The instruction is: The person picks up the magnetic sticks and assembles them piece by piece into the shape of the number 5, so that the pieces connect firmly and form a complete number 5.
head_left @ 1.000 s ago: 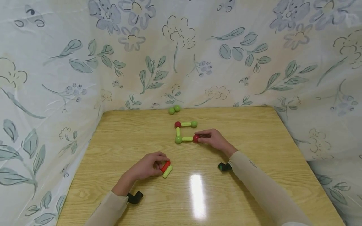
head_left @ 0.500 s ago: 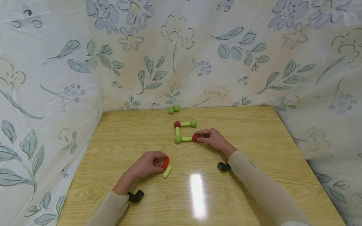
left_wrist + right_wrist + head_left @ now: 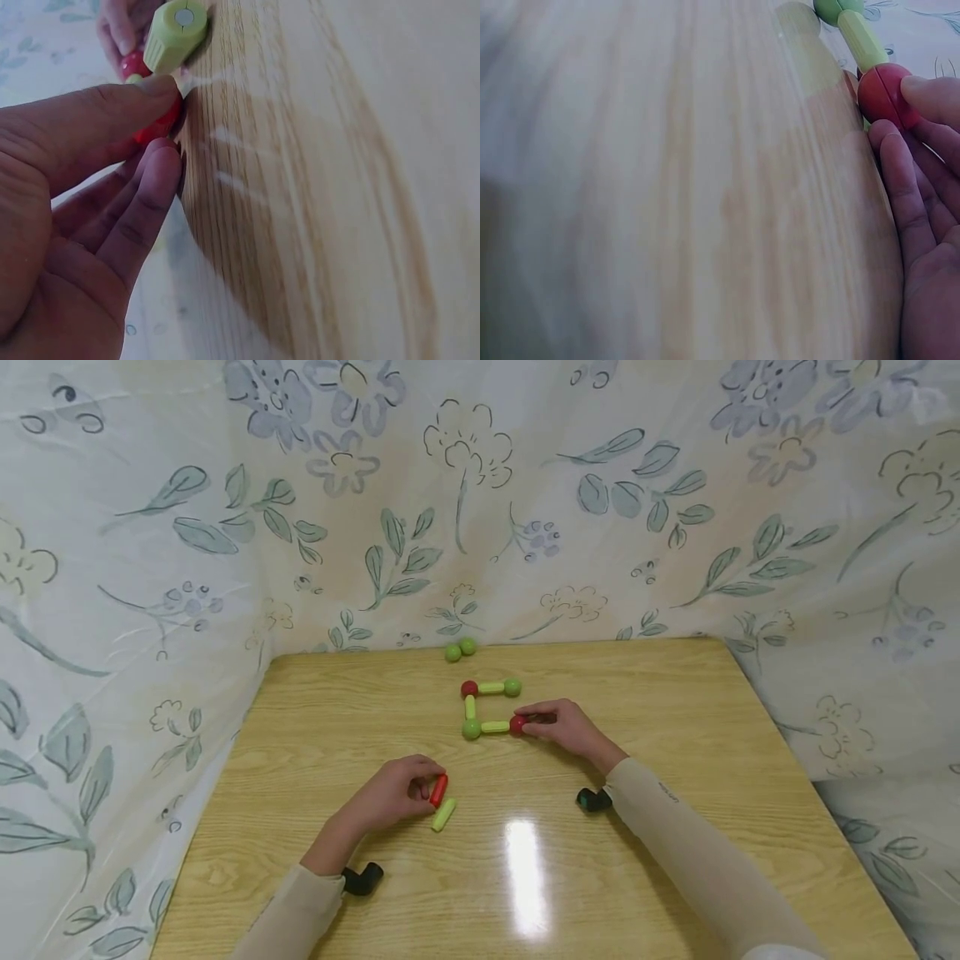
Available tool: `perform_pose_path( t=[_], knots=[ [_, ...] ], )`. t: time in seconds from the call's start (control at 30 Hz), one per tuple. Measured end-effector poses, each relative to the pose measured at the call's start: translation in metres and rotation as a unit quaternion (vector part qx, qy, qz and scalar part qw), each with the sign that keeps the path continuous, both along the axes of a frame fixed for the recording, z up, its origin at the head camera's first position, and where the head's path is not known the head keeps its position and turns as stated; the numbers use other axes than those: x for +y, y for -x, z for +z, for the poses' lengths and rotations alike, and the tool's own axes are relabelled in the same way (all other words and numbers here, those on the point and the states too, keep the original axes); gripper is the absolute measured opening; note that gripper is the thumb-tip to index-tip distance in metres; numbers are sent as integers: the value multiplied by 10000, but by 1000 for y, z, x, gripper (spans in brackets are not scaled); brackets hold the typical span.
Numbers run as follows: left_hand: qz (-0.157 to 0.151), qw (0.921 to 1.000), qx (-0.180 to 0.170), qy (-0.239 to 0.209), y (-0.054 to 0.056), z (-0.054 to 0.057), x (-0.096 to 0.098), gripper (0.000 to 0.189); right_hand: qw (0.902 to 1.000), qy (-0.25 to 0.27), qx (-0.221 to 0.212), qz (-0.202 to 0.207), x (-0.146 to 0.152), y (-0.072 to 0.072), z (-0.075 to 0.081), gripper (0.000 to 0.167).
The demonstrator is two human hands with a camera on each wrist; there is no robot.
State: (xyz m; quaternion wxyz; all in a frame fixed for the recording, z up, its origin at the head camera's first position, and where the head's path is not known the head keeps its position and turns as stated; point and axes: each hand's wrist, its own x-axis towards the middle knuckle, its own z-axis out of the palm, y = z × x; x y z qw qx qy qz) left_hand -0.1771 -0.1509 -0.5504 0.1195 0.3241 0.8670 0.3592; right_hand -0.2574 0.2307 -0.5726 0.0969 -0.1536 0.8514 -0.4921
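My left hand (image 3: 396, 792) pinches a red rod (image 3: 438, 790) between thumb and fingers, low over the table. Just beside it a loose yellow-green rod (image 3: 444, 815) lies on the wood; its end with a round metal disc shows in the left wrist view. Farther back, my right hand (image 3: 570, 727) holds a red ball (image 3: 886, 96) between thumb and fingertips. That ball joins a yellow-green rod (image 3: 495, 727) leading to a green ball (image 3: 471, 728). From there another rod (image 3: 470, 707) runs back to a second red ball (image 3: 469, 689), then a third rod (image 3: 491, 688) ends at a green ball (image 3: 512, 687).
Two loose green balls (image 3: 460, 650) sit together at the back edge of the wooden table (image 3: 315, 710). Floral cloth (image 3: 480, 510) hangs behind the table and along both sides. Black wrist-worn pieces (image 3: 363, 879) stick out under the sleeves.
My left hand has shifted slightly away from me with the red rod, parting it from the yellow-green rod it lay against. The right hand stays on the red ball.
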Motion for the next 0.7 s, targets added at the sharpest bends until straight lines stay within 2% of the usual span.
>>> perform_pose_path(
  t=[0.2,0.4,0.57,0.7],
  knots=[
    [8,9999,-77,94,0,2,1,49,10000,39,12,24,1,1,-2,35],
    [47,9999,-113,-54,1,1,1,46,9999,115,48,61,0,1,-2,35],
    [352,9988,-183,-293,5,-4,1,44,9999,93,83,65,0,0,-2,35],
    [455,9972,-211,-557,9,-3,10,46,9999,30,135,54,1,-1,-1,35]
  ],
)
